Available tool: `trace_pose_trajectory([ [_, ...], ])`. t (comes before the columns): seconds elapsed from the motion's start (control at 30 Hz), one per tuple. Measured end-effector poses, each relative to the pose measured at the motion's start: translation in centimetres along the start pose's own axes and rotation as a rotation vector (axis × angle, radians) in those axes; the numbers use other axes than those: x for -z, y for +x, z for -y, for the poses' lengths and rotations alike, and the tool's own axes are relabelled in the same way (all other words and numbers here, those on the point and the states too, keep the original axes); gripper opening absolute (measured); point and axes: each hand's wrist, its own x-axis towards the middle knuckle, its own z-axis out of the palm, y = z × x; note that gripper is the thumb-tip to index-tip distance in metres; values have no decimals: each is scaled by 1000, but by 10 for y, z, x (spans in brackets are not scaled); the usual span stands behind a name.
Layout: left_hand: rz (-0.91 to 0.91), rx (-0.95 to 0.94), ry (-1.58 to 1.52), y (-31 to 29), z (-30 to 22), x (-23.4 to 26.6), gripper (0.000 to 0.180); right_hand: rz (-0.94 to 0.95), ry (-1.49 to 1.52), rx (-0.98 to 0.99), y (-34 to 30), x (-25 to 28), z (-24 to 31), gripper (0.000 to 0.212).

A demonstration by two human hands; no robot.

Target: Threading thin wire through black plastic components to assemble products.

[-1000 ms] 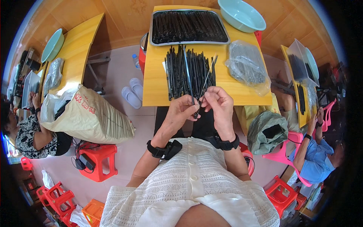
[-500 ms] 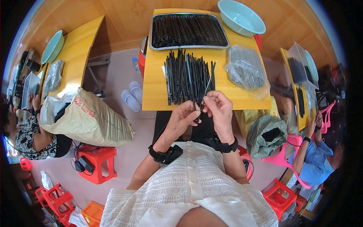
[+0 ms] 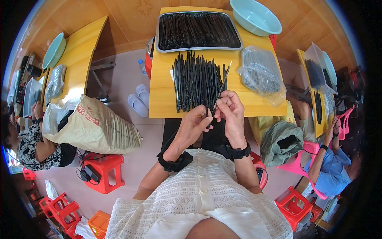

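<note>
My left hand (image 3: 192,124) pinches a slim black stick near the table's front edge; its lower end shows beneath the fingers. Close beside it, my right hand (image 3: 231,112) grips a thin rod (image 3: 224,82) that slants up to a pale, shiny tip. The two hands nearly meet. Just beyond them, many black sticks (image 3: 190,79) lie side by side in a loose row on the yellow table (image 3: 161,91). Further back stands a metal tray (image 3: 199,49) filled with similar dark sticks. Exactly where rod and stick touch is hidden by my fingers.
A clear plastic bag (image 3: 260,71) of thin grey pieces lies right of the row, with a pale blue basin (image 3: 255,18) behind. A large sack (image 3: 97,127) on the left and a grey-green bag (image 3: 280,143) on the right flank me. Co-workers sit at both sides.
My right hand has shifted slightly up and right, and the rod's tip has swung a little to the right. My left hand stays nearly in place.
</note>
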Motion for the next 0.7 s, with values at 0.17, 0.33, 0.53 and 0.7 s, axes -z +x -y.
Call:
trace_pose_trajectory([
  [0.17, -51, 11, 114, 2, 0, 0, 15, -6, -105, 28, 2, -3, -3, 13],
  [0.33, -93, -19, 35, -1, 2, -2, 11, -23, -91, 20, 4, -3, -3, 12],
  [0.53, -59, -79, 38, 0, 8, -2, 11, -6, 10, -4, 4, -3, -5, 10],
  [0.7, -39, -50, 91, -1, 3, 1, 9, 25, -3, 19, 1, -6, -3, 9],
])
